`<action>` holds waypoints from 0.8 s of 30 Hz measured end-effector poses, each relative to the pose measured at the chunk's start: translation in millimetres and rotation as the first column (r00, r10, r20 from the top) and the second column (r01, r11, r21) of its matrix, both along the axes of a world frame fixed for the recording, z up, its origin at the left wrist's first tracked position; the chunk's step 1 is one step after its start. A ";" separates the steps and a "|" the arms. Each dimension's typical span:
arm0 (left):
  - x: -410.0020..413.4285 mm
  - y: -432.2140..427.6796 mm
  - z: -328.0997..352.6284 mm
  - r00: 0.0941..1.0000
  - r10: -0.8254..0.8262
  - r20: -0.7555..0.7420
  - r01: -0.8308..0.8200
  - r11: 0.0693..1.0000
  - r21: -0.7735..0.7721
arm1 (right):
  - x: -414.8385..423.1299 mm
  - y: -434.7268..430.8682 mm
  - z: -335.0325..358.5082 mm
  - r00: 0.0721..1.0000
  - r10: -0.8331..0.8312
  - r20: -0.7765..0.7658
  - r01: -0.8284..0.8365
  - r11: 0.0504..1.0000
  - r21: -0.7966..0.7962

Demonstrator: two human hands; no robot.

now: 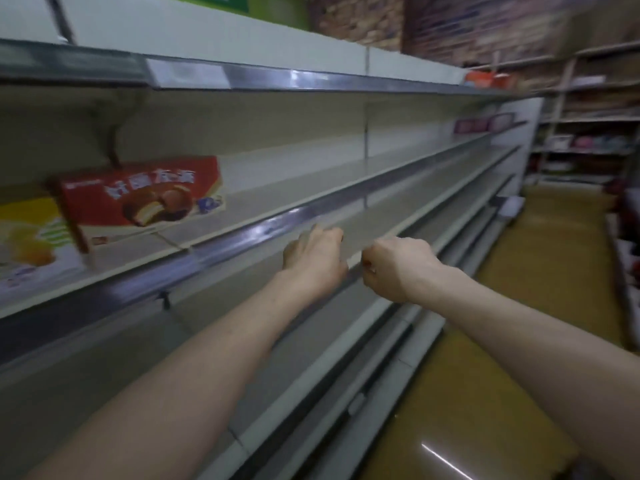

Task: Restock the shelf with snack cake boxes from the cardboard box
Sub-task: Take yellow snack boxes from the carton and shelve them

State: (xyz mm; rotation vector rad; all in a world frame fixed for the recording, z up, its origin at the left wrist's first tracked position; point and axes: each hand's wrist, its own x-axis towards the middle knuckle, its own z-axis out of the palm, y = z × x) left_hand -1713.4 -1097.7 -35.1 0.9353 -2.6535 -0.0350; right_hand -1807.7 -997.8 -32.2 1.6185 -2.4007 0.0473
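Observation:
A red snack cake box (142, 194) stands on the middle shelf (311, 188) at the left, its front facing me and slightly tilted. A yellow box (31, 240) sits to its left, cut off by the frame edge. My left hand (313, 261) hovers in front of the shelf's metal edge rail, right of the red box, fingers curled and holding nothing. My right hand (394, 268) is close beside it, curled into a loose fist, also holding nothing. The cardboard box is out of view.
The shelf unit runs away to the right with long bare boards above and below. A few boxes (485, 79) sit far along the upper shelf and purple packs (483, 124) on the middle one. A yellow-brown floor aisle (519, 306) lies at right, with other shelving (595, 133) beyond.

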 end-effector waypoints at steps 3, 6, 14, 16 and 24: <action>-42.6 32.1 -4.3 0.993 -0.106 0.044 0.105 0.994 0.012 | -32.4 43.9 -3.8 0.996 -0.091 -0.002 0.091 0.996 0.011; -87.2 68.4 -5.9 0.977 -0.202 0.063 0.201 0.979 0.014 | -65.8 87.4 -6.1 0.983 -0.180 0.019 0.180 0.983 0.028; -217.5 183.5 -12.9 0.904 -0.410 0.116 0.410 0.912 0.027 | -178.0 208.8 -17.1 0.915 -0.397 0.063 0.394 0.917 0.060; -250.1 213.4 -18.0 0.887 -0.447 0.116 0.444 0.895 0.047 | -208.1 239.5 -20.8 0.893 -0.444 0.074 0.440 0.896 0.068; -367.6 319.9 -39.2 0.796 -0.587 0.147 0.577 0.809 0.112 | -307.1 373.2 -30.4 0.778 -0.619 0.106 0.614 0.785 0.075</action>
